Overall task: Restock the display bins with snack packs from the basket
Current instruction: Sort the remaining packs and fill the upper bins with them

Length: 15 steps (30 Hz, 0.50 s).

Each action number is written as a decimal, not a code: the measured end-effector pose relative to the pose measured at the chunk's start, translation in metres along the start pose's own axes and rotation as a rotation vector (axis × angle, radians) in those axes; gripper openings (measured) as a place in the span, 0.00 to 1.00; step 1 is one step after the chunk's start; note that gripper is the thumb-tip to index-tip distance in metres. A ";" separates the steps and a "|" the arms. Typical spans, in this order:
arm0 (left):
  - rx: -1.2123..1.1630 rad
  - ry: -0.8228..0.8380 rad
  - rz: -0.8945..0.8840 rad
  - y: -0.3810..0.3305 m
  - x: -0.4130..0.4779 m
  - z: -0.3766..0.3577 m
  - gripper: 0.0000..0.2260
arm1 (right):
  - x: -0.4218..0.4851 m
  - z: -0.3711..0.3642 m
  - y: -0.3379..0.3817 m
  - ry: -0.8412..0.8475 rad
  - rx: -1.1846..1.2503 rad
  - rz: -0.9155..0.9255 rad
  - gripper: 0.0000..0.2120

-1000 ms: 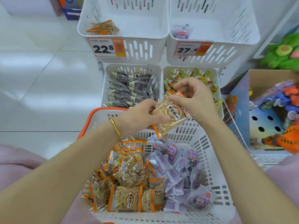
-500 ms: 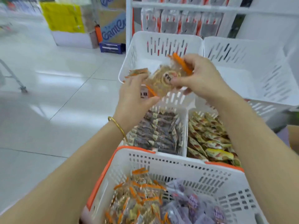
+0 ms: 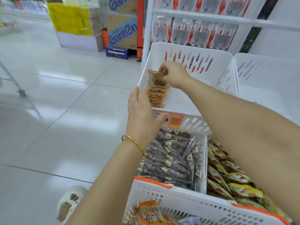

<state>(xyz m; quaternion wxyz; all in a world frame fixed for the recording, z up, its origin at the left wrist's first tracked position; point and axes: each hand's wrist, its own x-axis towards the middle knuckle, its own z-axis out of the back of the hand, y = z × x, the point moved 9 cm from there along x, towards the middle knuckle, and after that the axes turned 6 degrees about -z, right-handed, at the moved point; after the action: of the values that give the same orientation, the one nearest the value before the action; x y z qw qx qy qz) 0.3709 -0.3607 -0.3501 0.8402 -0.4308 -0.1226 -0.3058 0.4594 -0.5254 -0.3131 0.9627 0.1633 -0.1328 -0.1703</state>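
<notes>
Glossy pale floor tiles (image 3: 56, 98) reflected overhead light; stacked cardboard boxes (image 3: 123, 30) stood by a white shelf rack (image 3: 203, 17) of hanging packets.

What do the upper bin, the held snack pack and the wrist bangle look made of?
The upper bin: white moulded plastic, matte, slotted walls. The snack pack, pinched by the right hand: clear glossy film, orange edges, likely plastic. The bangle: shiny yellow metal, possibly gold.

orange-edged, seemingly tan snack packs (image 3: 156, 96)
</notes>
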 end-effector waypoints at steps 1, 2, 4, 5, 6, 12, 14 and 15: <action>-0.004 -0.003 0.000 0.001 0.000 0.001 0.35 | 0.000 -0.007 -0.005 0.087 0.123 -0.040 0.15; -0.012 -0.003 0.000 0.001 0.000 0.001 0.35 | -0.002 -0.012 -0.011 0.161 0.237 -0.091 0.17; -0.030 0.004 0.001 0.001 -0.001 0.002 0.34 | -0.007 -0.018 -0.019 0.270 0.350 -0.153 0.24; -0.033 0.007 0.002 0.001 -0.002 0.002 0.34 | -0.010 -0.019 -0.022 0.302 0.377 -0.161 0.26; -0.032 0.007 -0.001 0.000 -0.004 0.003 0.34 | -0.013 -0.019 -0.023 0.311 0.405 -0.164 0.29; 0.003 -0.147 -0.021 -0.019 -0.018 0.019 0.28 | -0.056 0.023 -0.021 0.148 0.423 -0.090 0.30; 0.023 -0.258 -0.050 -0.038 -0.041 0.025 0.24 | -0.098 0.051 -0.014 0.043 0.463 -0.001 0.27; 0.022 -0.262 -0.086 -0.052 -0.054 0.023 0.22 | -0.128 0.062 -0.015 0.007 0.516 0.027 0.26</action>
<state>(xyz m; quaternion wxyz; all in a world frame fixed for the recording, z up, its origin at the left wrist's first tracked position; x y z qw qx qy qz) 0.2974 -0.3435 -0.3279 0.8076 -0.4523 -0.2530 -0.2813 0.3205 -0.5077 -0.2878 0.8918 0.4023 -0.1706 -0.1171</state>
